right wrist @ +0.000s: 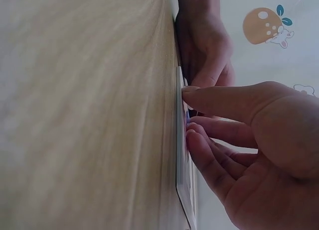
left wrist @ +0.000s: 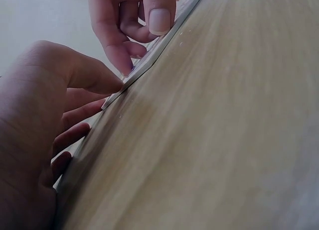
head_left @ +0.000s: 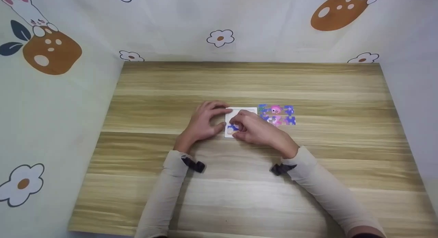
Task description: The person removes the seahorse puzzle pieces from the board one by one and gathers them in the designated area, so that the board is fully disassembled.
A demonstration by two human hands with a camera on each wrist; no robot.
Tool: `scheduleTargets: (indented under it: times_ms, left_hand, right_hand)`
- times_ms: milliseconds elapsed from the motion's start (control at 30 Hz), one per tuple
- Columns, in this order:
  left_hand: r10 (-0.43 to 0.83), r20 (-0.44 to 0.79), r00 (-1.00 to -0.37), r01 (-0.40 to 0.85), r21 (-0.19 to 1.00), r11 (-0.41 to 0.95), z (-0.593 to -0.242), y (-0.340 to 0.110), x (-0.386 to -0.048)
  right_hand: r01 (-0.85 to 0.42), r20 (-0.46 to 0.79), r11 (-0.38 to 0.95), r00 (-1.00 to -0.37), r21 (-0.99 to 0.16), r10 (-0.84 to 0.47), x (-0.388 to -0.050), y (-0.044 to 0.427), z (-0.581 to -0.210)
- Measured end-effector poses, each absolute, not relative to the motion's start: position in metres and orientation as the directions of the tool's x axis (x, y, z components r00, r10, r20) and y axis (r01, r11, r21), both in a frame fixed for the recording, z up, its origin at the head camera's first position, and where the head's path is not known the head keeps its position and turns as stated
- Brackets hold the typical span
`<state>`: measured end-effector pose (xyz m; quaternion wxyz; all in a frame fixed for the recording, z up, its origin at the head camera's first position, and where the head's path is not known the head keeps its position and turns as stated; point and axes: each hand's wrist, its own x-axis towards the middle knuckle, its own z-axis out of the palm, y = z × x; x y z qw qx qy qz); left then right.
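Observation:
A white puzzle tray [head_left: 230, 116] lies flat on the table, with a blue and pale puzzle piece [head_left: 231, 129] at its lower left corner. My left hand [head_left: 204, 122] rests at the tray's left side, index fingertip near the upper corner and thumb against the edge. Over the tray, my right hand [head_left: 257, 127] has its fingers bent and pinches the puzzle piece between thumb and fingertips, low against the surface. Those fingers hide much of the piece and the tray's inside. In the right wrist view, the tray [right wrist: 179, 140] appears edge-on under the fingertips.
Several loose puzzle pieces [head_left: 289, 110], blue and pink with a fish picture, lie right of the tray, partly behind the right hand. The wood-grain table [head_left: 226, 200] meets a patterned curtain [head_left: 178, 32] at the back and sides.

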<state>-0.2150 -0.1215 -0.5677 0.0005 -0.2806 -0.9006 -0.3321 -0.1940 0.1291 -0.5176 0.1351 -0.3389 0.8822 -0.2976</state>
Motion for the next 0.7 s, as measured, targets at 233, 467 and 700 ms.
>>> scheduleTargets:
  times_ms: [233,467,700]
  left_hand:
    - [0.507,0.174,-0.844,0.499,0.604,0.622,-0.5669,-0.122,-0.2151]
    - [0.503,0.167,-0.848,0.492,0.6,0.63,-0.5666,-0.1222,-0.2151]
    - [0.499,0.169,-0.85,0.489,0.603,0.63,-0.5679,-0.1225,-0.2145]
  right_hand:
    - [-0.486,-0.035,0.59,-0.752,-0.645,-0.659,-0.1951,0.1282,-0.5192]
    - [-0.483,-0.025,0.587,-0.758,-0.649,-0.651,-0.1947,0.1283,-0.5197]
    - [-0.484,-0.024,0.592,-0.761,-0.645,-0.648,-0.1943,0.128,-0.5202]
